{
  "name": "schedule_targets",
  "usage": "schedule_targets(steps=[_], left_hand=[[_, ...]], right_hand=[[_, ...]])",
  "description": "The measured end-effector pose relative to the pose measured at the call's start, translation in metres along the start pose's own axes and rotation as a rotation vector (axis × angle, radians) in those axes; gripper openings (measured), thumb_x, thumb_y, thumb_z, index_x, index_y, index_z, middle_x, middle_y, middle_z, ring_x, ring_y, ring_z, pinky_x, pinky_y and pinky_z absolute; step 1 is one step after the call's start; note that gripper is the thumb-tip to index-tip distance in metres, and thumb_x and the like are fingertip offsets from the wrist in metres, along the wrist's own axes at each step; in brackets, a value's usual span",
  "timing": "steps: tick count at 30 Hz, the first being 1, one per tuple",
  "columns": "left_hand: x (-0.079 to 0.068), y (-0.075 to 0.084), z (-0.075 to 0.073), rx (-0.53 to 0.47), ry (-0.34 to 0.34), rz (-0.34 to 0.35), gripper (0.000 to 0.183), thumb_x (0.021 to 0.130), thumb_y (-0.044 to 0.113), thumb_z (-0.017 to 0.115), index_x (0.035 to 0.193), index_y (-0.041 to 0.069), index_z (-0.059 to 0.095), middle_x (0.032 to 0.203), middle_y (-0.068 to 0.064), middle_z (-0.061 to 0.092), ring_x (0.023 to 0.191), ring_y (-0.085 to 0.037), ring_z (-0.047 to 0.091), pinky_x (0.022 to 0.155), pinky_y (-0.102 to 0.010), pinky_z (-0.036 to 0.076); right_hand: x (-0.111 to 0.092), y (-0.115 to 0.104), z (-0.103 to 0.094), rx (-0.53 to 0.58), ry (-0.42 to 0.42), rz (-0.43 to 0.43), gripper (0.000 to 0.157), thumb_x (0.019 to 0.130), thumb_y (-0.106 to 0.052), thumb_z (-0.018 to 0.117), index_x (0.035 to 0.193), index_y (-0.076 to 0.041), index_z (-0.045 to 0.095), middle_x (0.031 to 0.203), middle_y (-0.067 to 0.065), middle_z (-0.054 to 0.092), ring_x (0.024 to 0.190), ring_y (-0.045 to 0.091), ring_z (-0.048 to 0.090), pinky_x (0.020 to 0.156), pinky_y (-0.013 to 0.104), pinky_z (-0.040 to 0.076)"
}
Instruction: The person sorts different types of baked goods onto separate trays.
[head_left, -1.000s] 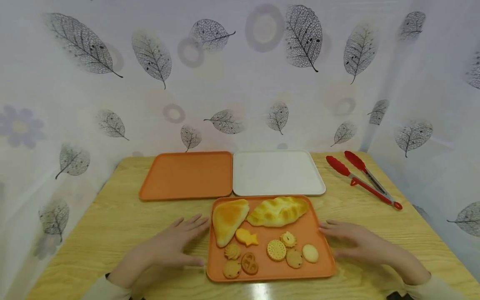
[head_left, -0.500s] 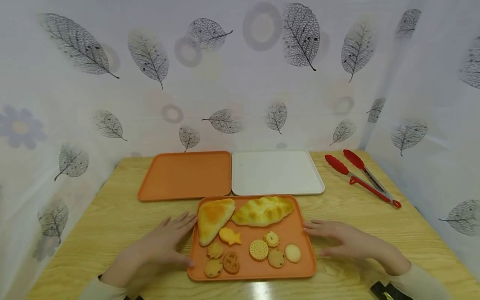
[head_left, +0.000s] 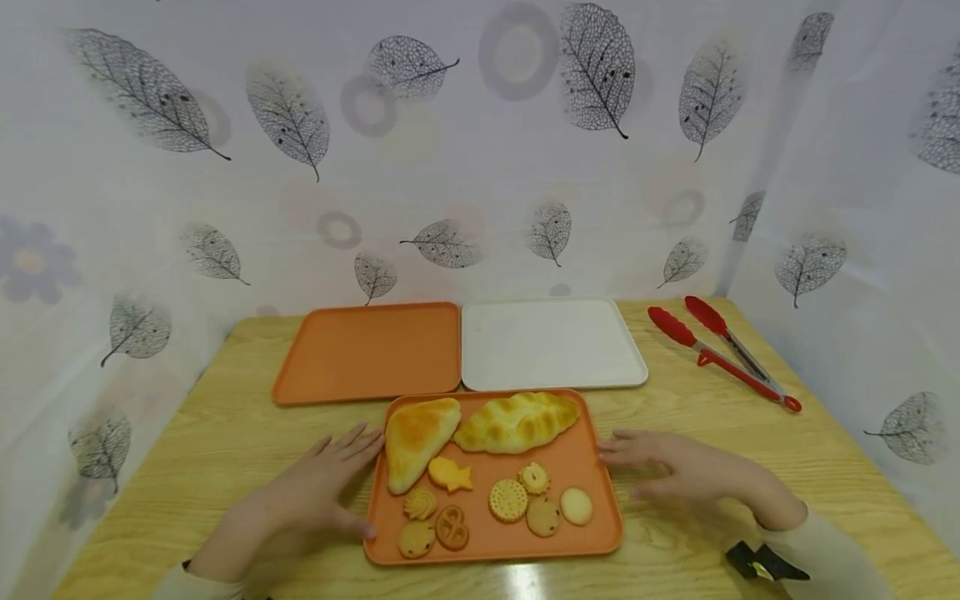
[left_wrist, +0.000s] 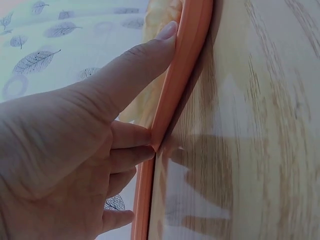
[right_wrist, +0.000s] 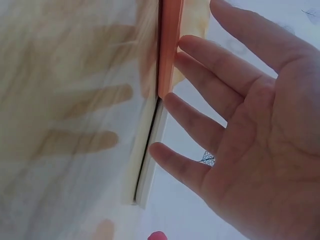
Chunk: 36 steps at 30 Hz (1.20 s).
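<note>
An orange tray (head_left: 491, 546) lies at the front of the table, carrying a triangular bread (head_left: 418, 437), a long twisted bread (head_left: 517, 422) and several cookies, among them a fish-shaped one (head_left: 450, 474), a pretzel-shaped one (head_left: 452, 527) and a round dotted one (head_left: 508, 501). My left hand (head_left: 318, 487) touches the tray's left edge, its fingers spread and thumb at the rim, as the left wrist view also shows. At the opposite edge, my right hand (head_left: 675, 468) has its fingers extended, the tips at the rim. Neither hand curls round the tray.
Behind, a second orange tray (head_left: 371, 350) and a white tray (head_left: 553, 342) stand side by side. Red-tipped tongs (head_left: 723, 354) lie spread at the right rear of the wooden table (head_left: 202, 417). A leaf-patterned cloth (head_left: 450, 150) hangs along the back and sides.
The front tray, with its breads and cookies, has slid left. Both hands have moved left along with it, and the right hand has come up to its edge. The camera view has shifted slightly.
</note>
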<state>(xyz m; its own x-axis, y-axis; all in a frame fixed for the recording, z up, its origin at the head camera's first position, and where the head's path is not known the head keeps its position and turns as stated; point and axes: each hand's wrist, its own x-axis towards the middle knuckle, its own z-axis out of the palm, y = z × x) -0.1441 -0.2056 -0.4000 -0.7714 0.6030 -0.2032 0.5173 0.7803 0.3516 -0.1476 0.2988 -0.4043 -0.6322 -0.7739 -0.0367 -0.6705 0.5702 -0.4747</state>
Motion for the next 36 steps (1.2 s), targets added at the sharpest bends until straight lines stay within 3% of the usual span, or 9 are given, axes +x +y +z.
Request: schedule_targets(steps=[8, 15, 22, 26, 30, 36], left_hand=[[0.000, 0.002, 0.000, 0.012, 0.011, 0.005, 0.117, 0.069, 0.075, 0.064, 0.152, 0.001, 0.029, 0.159, -0.018, 0.028, 0.149, -0.043, 0.017, 0.113, -0.071, 0.016], [0.000, 0.002, 0.001, 0.024, 0.010, 0.005, 0.119, 0.068, 0.076, 0.063, 0.153, 0.001, 0.029, 0.160, -0.018, 0.026, 0.149, -0.043, 0.016, 0.112, -0.071, 0.016], [0.000, 0.002, 0.001, 0.019, 0.012, 0.010, 0.119, 0.068, 0.076, 0.063, 0.153, 0.002, 0.028, 0.160, -0.018, 0.025, 0.149, -0.043, 0.016, 0.113, -0.071, 0.015], [0.000, 0.002, 0.002, 0.024, 0.014, 0.008, 0.120, 0.067, 0.077, 0.063, 0.153, 0.002, 0.027, 0.161, -0.018, 0.024, 0.149, -0.042, 0.016, 0.113, -0.070, 0.015], [0.001, 0.001, 0.003, 0.039, 0.023, 0.010, 0.121, 0.067, 0.078, 0.063, 0.153, 0.002, 0.027, 0.161, -0.018, 0.024, 0.149, -0.042, 0.017, 0.114, -0.070, 0.015], [0.001, -0.001, 0.004, 0.050, 0.035, 0.010, 0.122, 0.066, 0.078, 0.064, 0.153, 0.001, 0.027, 0.160, -0.019, 0.025, 0.149, -0.043, 0.017, 0.114, -0.070, 0.016]], right_hand=[[-0.001, 0.011, -0.021, -0.076, 0.095, 0.080, 0.045, 0.094, -0.036, 0.063, 0.135, -0.018, 0.060, 0.137, 0.002, 0.061, 0.132, 0.038, 0.048, 0.103, 0.043, 0.048], [-0.007, 0.024, -0.045, -0.087, 0.267, 0.197, 0.046, 0.092, -0.027, 0.067, 0.136, -0.014, 0.059, 0.139, 0.009, 0.059, 0.131, 0.041, 0.046, 0.099, 0.046, 0.049], [-0.012, 0.045, -0.071, -0.136, 0.463, 0.324, 0.055, 0.090, -0.025, 0.070, 0.139, -0.006, 0.053, 0.140, 0.022, 0.054, 0.122, 0.040, 0.052, 0.093, 0.059, 0.045], [-0.016, 0.064, -0.081, -0.134, 0.547, 0.372, 0.062, 0.089, -0.024, 0.071, 0.141, 0.002, 0.049, 0.140, 0.030, 0.049, 0.122, 0.047, 0.047, 0.095, 0.065, 0.040], [-0.019, 0.086, -0.086, -0.120, 0.599, 0.445, 0.070, 0.090, -0.029, 0.070, 0.146, 0.001, 0.040, 0.143, 0.034, 0.041, 0.127, 0.056, 0.036, 0.097, 0.073, 0.031], [-0.025, 0.115, -0.087, -0.158, 0.616, 0.608, 0.087, 0.090, -0.041, 0.067, 0.151, 0.005, 0.026, 0.145, 0.040, 0.031, 0.131, 0.059, 0.026, 0.104, 0.074, 0.022]])
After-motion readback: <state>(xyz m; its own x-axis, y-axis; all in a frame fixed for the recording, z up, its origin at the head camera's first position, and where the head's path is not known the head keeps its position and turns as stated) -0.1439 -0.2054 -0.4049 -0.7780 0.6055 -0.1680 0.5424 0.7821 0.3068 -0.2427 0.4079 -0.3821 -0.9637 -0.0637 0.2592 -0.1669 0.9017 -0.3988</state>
